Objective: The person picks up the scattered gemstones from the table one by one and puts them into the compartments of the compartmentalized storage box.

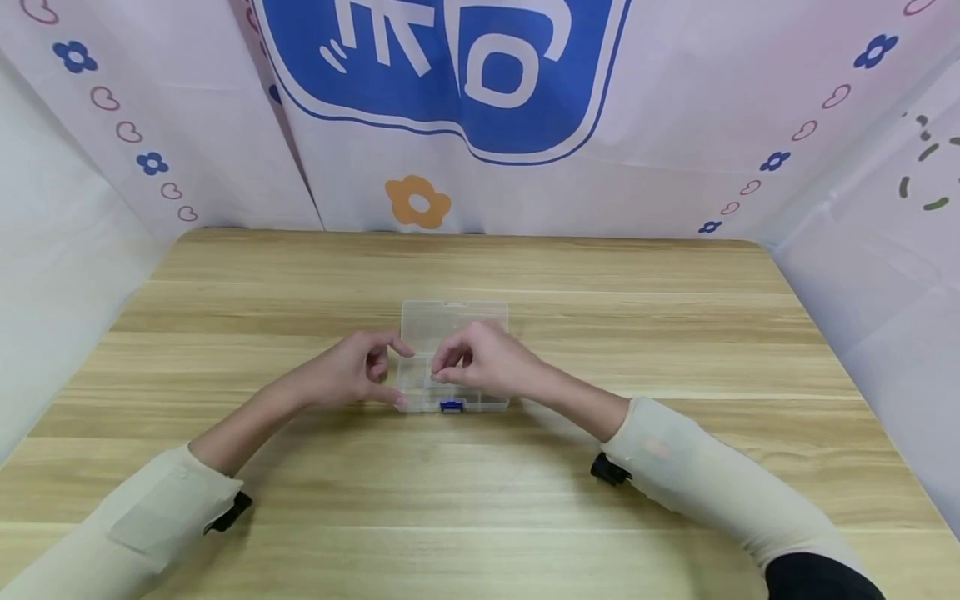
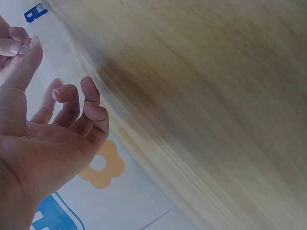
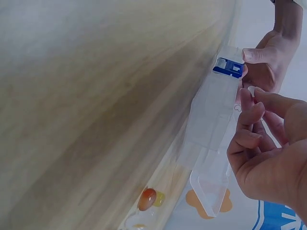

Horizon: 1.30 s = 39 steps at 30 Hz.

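A clear compartment box with a blue latch lies on the table, its clear lid flipped back. The left hand spans the box's left end, thumb at the front corner and index finger at the back, holding it. Over the compartments, the right hand pinches a small pale, silvery round piece between thumb and index finger. The right wrist view shows the same tiny piece as whitish; its exact kind cannot be made out. The right hand hides part of the box from the head view.
The wooden table reaches a white printed curtain at the back. In the right wrist view, a blurred orange-brown oval and a yellowish shape appear low down; what they are is unclear. Dark wrist mounts sit beneath the sleeves.
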### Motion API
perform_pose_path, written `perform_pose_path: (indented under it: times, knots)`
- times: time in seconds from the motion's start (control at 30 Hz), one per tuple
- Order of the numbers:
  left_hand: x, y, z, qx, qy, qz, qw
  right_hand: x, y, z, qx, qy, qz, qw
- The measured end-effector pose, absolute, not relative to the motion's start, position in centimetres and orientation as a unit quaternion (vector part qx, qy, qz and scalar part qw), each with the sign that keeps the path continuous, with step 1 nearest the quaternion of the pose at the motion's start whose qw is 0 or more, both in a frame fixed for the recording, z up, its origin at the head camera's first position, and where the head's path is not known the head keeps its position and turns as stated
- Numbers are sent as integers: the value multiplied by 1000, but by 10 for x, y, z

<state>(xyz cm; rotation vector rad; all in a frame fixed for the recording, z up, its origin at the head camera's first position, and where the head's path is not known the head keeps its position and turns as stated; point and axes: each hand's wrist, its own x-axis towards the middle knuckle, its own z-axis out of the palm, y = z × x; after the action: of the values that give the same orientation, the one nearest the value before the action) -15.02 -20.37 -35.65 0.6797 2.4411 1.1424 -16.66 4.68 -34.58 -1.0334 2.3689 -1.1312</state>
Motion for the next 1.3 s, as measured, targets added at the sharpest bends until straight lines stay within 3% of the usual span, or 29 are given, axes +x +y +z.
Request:
perform_pose_path:
  times: [1.3]
  knots:
    - [-151,-205,-357,248,857,415,178,-165,21,-349,-362,842,-360,174]
